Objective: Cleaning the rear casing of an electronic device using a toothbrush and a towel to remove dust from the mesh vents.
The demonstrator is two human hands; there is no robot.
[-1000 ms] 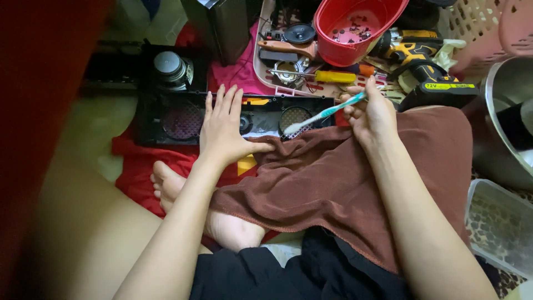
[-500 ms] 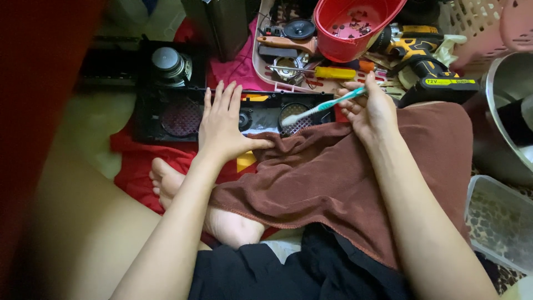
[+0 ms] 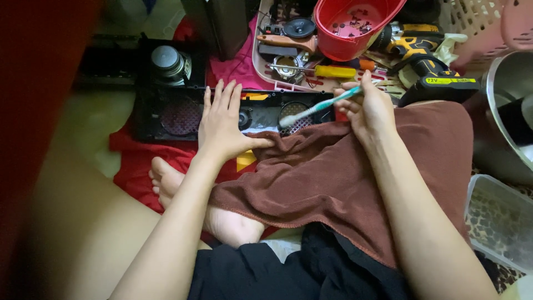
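My left hand (image 3: 222,126) lies flat with fingers spread on a long black speaker housing (image 3: 166,116) on the floor, pressing it down. My right hand (image 3: 369,108) grips a teal toothbrush (image 3: 319,106) by its handle. The white bristle head rests on a round speaker grille (image 3: 297,114) near the housing's right end. A brown towel (image 3: 344,178) covers my right leg under that hand. A bare foot (image 3: 166,180) lies on red cloth (image 3: 139,161) below the housing.
A red bowl (image 3: 355,25) with small screws sits on a pink tray (image 3: 261,53) of tools and speaker parts. A yellow and black power drill (image 3: 427,64) lies to the right, beside a metal pot (image 3: 508,111) and a clear plastic box (image 3: 499,219). A loose round speaker (image 3: 166,61) stands at left.
The toothbrush head has shifted slightly left along the grille with my right hand. My left hand stays flat on the housing.
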